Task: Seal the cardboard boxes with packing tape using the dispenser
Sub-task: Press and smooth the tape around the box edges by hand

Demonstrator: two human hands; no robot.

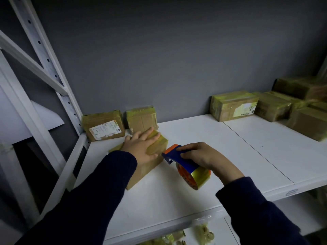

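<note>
Taping in progress on 1 box (150,163) at the shelf (203,138) front-left. Left hand (141,147) lies flat on its top, steadying. Right hand (200,154) grips the tape dispenser (184,162) beside the box's right end. Next: likely press tape down, cut cleanly.

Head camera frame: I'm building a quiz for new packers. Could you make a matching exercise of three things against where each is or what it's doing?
1. left hand
2. right hand
3. white-labelled box

A. beside the rack upright, at the back
B. pressing flat on the cardboard box
C. gripping the tape dispenser

Pairs: 1-B, 2-C, 3-A.
</note>
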